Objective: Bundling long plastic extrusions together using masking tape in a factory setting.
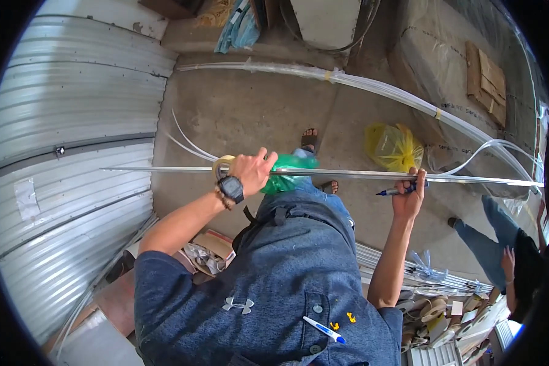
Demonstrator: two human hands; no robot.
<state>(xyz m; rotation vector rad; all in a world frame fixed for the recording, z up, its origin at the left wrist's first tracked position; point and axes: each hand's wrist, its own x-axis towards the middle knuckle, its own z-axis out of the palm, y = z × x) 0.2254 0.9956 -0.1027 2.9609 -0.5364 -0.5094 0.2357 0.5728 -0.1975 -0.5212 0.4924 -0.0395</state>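
1. A long, slender silvery metal strip, shiny and nearly straight, spans the view sideways in front of the person's body, held above the floor; its left end tapers to a thin line.
2. The left hand is closed over the strip left of its middle. A tan tape roll sits by that wrist, beside a dark wristwatch.
3. A crumpled green plastic bag lies just right of the left hand, crossed by the strip; whether the fingers grip the bag, I cannot tell.
4. The right hand has its fingers curled around a dark blue marker, with the strip against the upper fingers; how firmly it is pinched there is unclear.
5. Below is a bare grey-brown concrete floor, with a corrugated metal shutter along the left.
6. A long bundle of white strips curves across the floor, near a knotted yellow plastic bag.
7. Counted: one tape roll, one marker, one green bag, one yellow bag, two sandalled feet, and one co-worker at the right edge.
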